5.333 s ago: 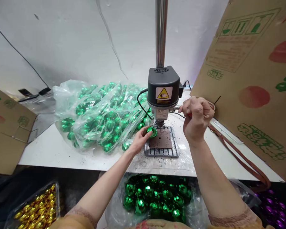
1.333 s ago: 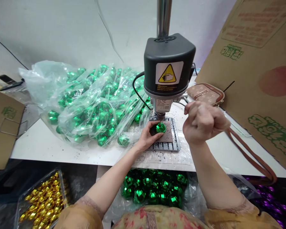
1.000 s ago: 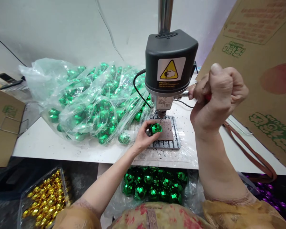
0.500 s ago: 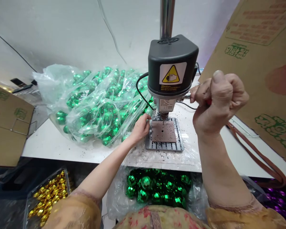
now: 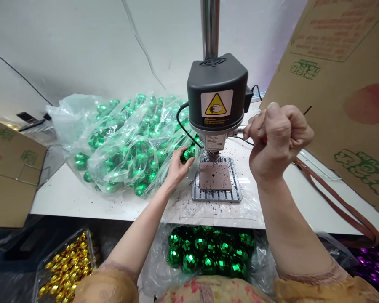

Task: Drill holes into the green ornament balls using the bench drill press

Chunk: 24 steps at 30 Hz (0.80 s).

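gold baubles (image 5: pixel 63 269) lie lower left; a cardboard sheet (image 5: pixel 344 105) leans at right.

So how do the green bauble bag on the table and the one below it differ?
The table bag is heaped far fuller, plastic draped over its baubles; the lower bag holds fewer and lies open. The left hand grips a bauble at the table bag's mouth; no hand touches the lower bag. Both are clear plastic, holding faceted green baubles.
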Motion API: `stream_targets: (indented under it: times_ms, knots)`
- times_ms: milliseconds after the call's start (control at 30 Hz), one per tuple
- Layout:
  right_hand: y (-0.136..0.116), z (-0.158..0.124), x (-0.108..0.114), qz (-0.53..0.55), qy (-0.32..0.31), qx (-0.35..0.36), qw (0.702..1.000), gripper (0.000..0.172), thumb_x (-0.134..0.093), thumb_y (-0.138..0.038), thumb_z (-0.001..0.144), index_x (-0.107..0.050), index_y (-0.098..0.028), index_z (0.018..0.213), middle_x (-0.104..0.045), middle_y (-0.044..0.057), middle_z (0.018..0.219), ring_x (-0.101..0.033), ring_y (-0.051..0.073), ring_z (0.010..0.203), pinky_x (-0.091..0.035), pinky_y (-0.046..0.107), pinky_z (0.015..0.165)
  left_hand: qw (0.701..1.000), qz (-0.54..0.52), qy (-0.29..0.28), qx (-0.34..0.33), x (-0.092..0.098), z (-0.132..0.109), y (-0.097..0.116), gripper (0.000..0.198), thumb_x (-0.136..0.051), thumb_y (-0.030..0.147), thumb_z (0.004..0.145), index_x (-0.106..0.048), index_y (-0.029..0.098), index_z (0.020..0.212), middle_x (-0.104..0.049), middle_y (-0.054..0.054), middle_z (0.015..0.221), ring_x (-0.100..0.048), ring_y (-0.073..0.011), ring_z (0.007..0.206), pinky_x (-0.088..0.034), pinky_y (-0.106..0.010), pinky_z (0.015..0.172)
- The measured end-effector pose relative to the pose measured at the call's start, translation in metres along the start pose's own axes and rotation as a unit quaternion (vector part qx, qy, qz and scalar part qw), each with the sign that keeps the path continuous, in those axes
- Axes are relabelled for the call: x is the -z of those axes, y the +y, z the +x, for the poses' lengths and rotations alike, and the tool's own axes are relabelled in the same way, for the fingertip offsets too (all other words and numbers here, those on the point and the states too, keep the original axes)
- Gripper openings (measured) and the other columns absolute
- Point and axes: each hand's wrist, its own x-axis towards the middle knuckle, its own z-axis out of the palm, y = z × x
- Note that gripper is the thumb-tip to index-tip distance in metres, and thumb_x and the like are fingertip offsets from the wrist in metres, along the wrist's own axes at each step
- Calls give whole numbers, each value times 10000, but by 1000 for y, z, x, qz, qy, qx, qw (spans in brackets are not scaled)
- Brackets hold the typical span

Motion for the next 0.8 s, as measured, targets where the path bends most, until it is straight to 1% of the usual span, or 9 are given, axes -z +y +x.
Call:
stream_targets:
  times_ms: [67,133,200,300,400,533,667,733,800]
  knots:
    - [-1,-1,0,-9,-2,0,1000,493,-647,-403,917,-344,-211,580,-309,-60,486,-350,64,445,-318,277,476,989,-135,-19,54,1,-12,12,496,-677,512,901,-601,231,1303,-674,-84,1143,-668,-228,971,-572,-395,865]
    - [-1,-1,-1,-16,0,4,1000,500,-636,-421,923,-337,-211,582,-318,-56,492,-342,64,449,-318,270,478,961,-251,-55,107,-1,-24,22,541,-606,595,932,-563,249,1345,-694,-73,1105,-697,-204,898,-591,-363,776]
    - [0,-1,-1,-20,4,7,1000,508,-633,-435,923,-328,-213,583,-304,-57,493,-336,64,447,-319,269,473,933,-323,-76,141,-6,-33,28,551,-610,612,926,-559,253,1341,-715,-74,1090,-716,-208,902,-600,-357,759]
    - [4,-1,0,-3,4,19,1000,498,-642,-417,921,-334,-214,586,-268,-66,487,-331,61,436,-313,269,463,907,-373,-91,173,-14,-41,31,523,-683,544,895,-582,239,1307,-728,-88,1136,-722,-221,967,-610,-377,820]
    - [7,-1,2,-6,-2,23,1000,491,-637,-407,925,-336,-213,589,-267,-68,495,-331,58,438,-311,266,460,906,-367,-105,186,-21,-43,31,515,-760,478,834,-618,215,1253,-733,-83,1129,-716,-207,960,-591,-360,847]
    - [8,-2,4,-34,-11,28,999,483,-600,-416,948,-337,-212,597,-289,-59,516,-336,57,455,-335,263,483,934,-307,-101,150,-25,-44,27,598,-869,424,727,-603,201,1214,-734,-63,1056,-691,-188,946,-550,-320,859]
    - [7,-2,4,-32,-10,28,999,462,-602,-390,949,-361,-214,596,-305,-54,523,-348,61,459,-339,269,486,969,-186,-136,90,-22,-41,23,524,-843,419,763,-641,188,1188,-713,-87,1101,-670,-202,972,-530,-328,870]
    - [7,-2,4,-19,-5,25,999,458,-619,-372,939,-366,-214,592,-300,-56,514,-347,63,454,-329,273,479,977,-133,-157,61,-21,-38,22,495,-807,409,800,-653,201,1221,-704,-91,1149,-665,-209,990,-529,-335,871]
    - [7,-2,4,-6,-6,26,1000,449,-628,-348,934,-370,-214,592,-295,-60,504,-345,63,448,-320,273,472,978,-118,-166,49,-20,-37,23,504,-782,401,820,-631,207,1260,-704,-89,1163,-667,-209,996,-537,-336,866]
